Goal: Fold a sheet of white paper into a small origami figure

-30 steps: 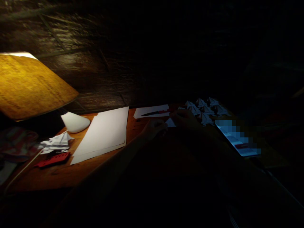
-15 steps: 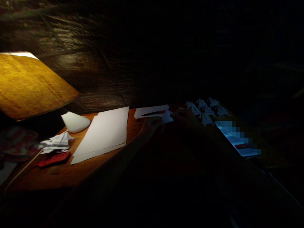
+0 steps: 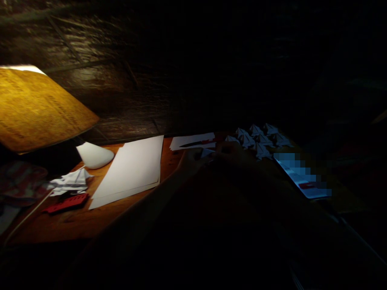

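Observation:
Between my two hands is a small piece of folded paper, mostly covered by fingers. My left hand is closed on its left side, thumb and fingers pinching it. My right hand is curled at the paper's right side, dark and hard to make out, its fingertips close to the folds. Just beyond the hands lies a knife with a dark blade and red handle, on a small stack of white paper. Several folded paper figures stand in rows to the right of my right hand.
Large white sheets lie left of my arms. Farther left are a lit lamp shade, a curled white piece, crumpled printed paper and a red comb-like object. A glowing phone lies at the right.
The folded paper has dropped slightly and shows less between the fingers. My left hand has closed in around it, and my right hand has shifted a little.

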`<state>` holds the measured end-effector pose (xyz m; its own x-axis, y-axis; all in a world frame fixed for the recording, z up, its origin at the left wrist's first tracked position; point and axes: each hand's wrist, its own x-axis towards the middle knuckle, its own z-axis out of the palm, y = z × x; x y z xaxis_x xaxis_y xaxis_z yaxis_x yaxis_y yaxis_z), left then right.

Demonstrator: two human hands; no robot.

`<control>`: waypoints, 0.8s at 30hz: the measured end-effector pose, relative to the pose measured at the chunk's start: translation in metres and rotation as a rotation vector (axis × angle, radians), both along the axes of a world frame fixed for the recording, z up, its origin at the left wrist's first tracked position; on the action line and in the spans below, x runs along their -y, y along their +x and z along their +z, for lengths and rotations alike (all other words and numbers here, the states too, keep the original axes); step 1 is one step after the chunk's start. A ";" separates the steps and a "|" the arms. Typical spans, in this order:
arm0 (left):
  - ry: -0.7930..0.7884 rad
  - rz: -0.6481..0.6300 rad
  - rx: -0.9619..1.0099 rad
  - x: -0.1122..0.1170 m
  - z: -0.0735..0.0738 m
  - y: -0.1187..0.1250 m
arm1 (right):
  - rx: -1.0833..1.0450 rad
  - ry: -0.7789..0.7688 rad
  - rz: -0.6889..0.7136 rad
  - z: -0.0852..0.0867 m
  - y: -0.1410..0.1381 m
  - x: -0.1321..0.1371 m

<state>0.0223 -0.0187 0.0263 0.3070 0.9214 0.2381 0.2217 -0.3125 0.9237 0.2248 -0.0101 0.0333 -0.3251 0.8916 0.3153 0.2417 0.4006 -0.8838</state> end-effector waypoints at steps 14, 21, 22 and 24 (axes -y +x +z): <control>0.074 0.060 0.066 -0.002 0.003 -0.001 | -0.039 -0.025 0.016 0.001 0.006 -0.001; 0.067 0.046 0.191 -0.004 0.007 -0.003 | -0.033 -0.049 0.081 -0.004 0.005 -0.004; 0.056 0.039 0.200 -0.003 0.008 -0.003 | -0.042 -0.050 0.091 -0.004 0.005 -0.004; 0.038 0.029 0.204 -0.002 0.009 -0.003 | -0.054 -0.055 0.102 -0.003 0.004 -0.003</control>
